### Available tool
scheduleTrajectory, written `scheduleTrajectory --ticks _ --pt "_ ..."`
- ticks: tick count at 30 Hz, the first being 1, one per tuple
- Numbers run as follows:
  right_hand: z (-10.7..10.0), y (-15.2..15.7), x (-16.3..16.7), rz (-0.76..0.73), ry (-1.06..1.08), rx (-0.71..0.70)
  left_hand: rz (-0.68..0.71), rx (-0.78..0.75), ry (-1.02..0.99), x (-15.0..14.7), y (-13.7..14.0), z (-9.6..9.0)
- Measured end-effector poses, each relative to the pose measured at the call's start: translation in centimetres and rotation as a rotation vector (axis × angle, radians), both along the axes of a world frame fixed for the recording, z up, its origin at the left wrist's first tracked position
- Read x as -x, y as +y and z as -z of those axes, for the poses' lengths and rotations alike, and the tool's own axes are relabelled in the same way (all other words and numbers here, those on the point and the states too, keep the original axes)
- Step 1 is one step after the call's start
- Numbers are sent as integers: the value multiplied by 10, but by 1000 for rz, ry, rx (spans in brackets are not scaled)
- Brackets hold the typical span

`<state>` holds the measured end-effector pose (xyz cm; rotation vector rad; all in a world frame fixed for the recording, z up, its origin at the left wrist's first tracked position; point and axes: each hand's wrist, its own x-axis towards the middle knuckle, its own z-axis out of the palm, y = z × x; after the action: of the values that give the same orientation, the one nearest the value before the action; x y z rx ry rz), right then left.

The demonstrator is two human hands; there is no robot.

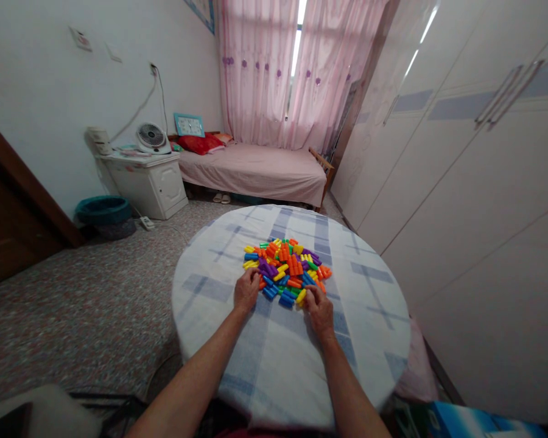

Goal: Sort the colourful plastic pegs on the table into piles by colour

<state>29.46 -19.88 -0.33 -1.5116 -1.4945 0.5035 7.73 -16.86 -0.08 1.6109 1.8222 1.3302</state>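
Observation:
A heap of plastic toy building blocks (284,255) in orange, yellow, blue, purple and green lies on the round table. At the heap's left edge is my left hand (246,291), its fingers curled together beside an orange block (262,283) and purple ones; what they hold, if anything, is hidden. My right hand (320,310), at the near right edge, has its thumb and fingers closed on a yellow block (301,297). Blue blocks (287,298) lie between the two hands, at the near side of the heap.
A white and blue checked cloth covers the round table (292,377). Beyond it stand a bed (256,164) and a white cabinet (162,182) with a fan (152,137). A bin (105,213) is on the floor at left; a wardrobe (461,201) lines the right.

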Motion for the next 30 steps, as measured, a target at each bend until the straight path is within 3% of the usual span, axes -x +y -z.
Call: scheduleTrajectory --ticks 6,10,17,23,30 --pt "5 2 -4 255 29 -134 5 -6 -1 0 2 3" --pt "8 6 -4 233 -75 -171 2 -7 -1 0 1 2" --pt "15 10 -2 214 -230 -85 2 -11 0 0 1 1" --pt "12 9 -5 182 -122 -88 5 -35 -7 1 2 5" --pt "9 10 -14 275 75 -92 17 -100 -28 0 -1 0"
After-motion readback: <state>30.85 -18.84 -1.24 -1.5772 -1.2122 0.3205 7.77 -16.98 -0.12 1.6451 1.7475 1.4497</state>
